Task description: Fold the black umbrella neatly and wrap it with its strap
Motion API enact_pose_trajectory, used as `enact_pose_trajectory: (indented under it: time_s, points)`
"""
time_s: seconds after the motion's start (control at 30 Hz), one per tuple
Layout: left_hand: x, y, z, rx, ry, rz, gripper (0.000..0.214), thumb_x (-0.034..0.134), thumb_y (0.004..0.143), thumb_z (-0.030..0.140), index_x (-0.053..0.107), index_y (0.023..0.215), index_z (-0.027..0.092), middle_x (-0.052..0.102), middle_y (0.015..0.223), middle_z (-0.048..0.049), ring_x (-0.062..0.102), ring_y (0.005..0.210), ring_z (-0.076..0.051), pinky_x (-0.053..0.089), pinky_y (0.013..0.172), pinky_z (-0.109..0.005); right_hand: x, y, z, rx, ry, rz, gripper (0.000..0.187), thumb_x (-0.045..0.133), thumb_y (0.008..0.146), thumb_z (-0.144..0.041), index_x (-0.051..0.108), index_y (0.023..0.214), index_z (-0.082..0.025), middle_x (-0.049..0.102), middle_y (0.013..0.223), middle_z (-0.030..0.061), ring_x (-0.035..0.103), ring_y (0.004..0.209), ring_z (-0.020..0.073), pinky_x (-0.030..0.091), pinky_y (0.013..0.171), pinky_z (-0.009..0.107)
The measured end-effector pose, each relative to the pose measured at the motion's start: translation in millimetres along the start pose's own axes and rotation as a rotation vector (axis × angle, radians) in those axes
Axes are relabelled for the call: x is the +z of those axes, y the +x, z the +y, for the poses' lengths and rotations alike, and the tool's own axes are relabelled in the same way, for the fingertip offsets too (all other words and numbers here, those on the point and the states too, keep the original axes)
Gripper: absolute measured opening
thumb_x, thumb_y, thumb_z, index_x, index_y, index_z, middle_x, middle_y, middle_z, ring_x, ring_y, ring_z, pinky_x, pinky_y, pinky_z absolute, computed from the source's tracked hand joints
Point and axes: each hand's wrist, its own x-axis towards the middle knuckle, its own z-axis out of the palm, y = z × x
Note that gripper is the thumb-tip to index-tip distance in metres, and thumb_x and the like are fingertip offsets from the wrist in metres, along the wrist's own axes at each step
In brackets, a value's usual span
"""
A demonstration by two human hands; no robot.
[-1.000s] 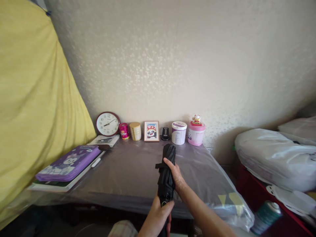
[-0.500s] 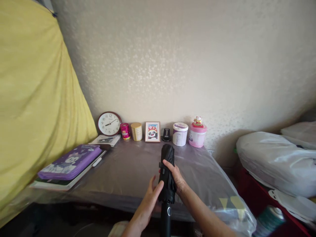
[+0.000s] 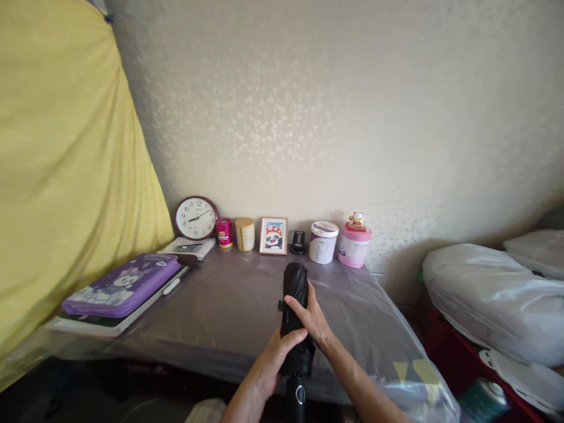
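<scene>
A folded black umbrella (image 3: 295, 282) is held nearly upright in front of me, its handle pointing down toward my body. My left hand (image 3: 275, 358) is closed around the lower part of the folded canopy from the left, with the thumb lying across its front. Higher up, my right hand (image 3: 312, 317) grips the canopy from the right, thumb over the front. The other fingers of both hands are mostly hidden behind the umbrella. A small strap end sticks out on the canopy's left side.
The table (image 3: 211, 305) has a clear plastic cover. Along the wall stand a clock (image 3: 196, 217), a picture frame (image 3: 273, 236), a white tub (image 3: 323, 244) and a pink tub (image 3: 353, 247). A purple case (image 3: 126, 285) lies on books at left. White bags (image 3: 493, 299) are at right.
My left hand has closed in on the umbrella, its thumb moving up and across the front. The right thumb now lies further left over the canopy. The view has shifted slightly.
</scene>
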Motion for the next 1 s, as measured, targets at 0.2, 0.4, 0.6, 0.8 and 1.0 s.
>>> enact_pose_trajectory:
  time_s: [0.2,0.4,0.6,0.8,1.0]
  points:
    - [-0.6,16,-2,-0.056,-0.017,-0.049,0.036,0.065,0.069,0.037,0.054,0.096,0.015,0.063,0.066,-0.0008,0.061,0.057,-0.015,0.046,0.051,-0.025,-13,10,13,-0.397,-0.506,0.152,0.076,0.062,0.072,-0.052,0.038,0.136,-0.02,0.034,0.142,0.0167,0.031,0.131,0.0332,0.027,0.104,0.054]
    - [-10.4,30,1,-0.128,-0.009,-0.132,0.039,0.067,0.064,0.038,0.054,0.093,0.015,0.061,0.063,-0.0007,0.059,0.052,-0.015,0.046,0.05,-0.025,-18,16,9,-0.747,-0.679,0.03,0.016,0.059,0.082,-0.036,0.069,0.086,-0.023,0.059,0.121,0.0085,0.039,0.126,0.0286,0.022,0.105,0.054]
    - [-24.5,40,-4,-0.135,0.006,-0.158,0.039,0.067,0.064,0.035,0.054,0.095,0.016,0.059,0.061,0.0015,0.056,0.049,-0.013,0.046,0.05,-0.026,-23,21,6,-0.788,-0.539,-0.129,0.011,0.058,0.083,-0.027,0.066,0.077,-0.022,0.068,0.088,0.0045,0.057,0.1,0.0207,0.039,0.094,0.042]
    - [-37.0,44,5,-0.09,0.038,-0.113,0.039,0.067,0.064,0.028,0.056,0.1,0.016,0.059,0.063,0.0025,0.056,0.052,-0.012,0.044,0.052,-0.024,-31,20,2,-0.542,-0.377,-0.161,0.019,0.057,0.083,-0.034,0.063,0.072,-0.02,0.062,0.07,0.0011,0.054,0.068,0.014,0.044,0.066,0.026]
    - [-35.3,36,27,0.194,0.183,-0.05,0.036,0.066,0.066,0.02,0.059,0.101,0.016,0.063,0.08,0.0001,0.058,0.071,-0.015,0.044,0.062,-0.023,-24,5,-13,-0.288,-0.214,-0.289,0.027,0.056,0.082,-0.039,0.063,0.066,-0.019,0.054,0.062,-0.0016,0.048,0.059,0.0114,0.039,0.058,0.022]
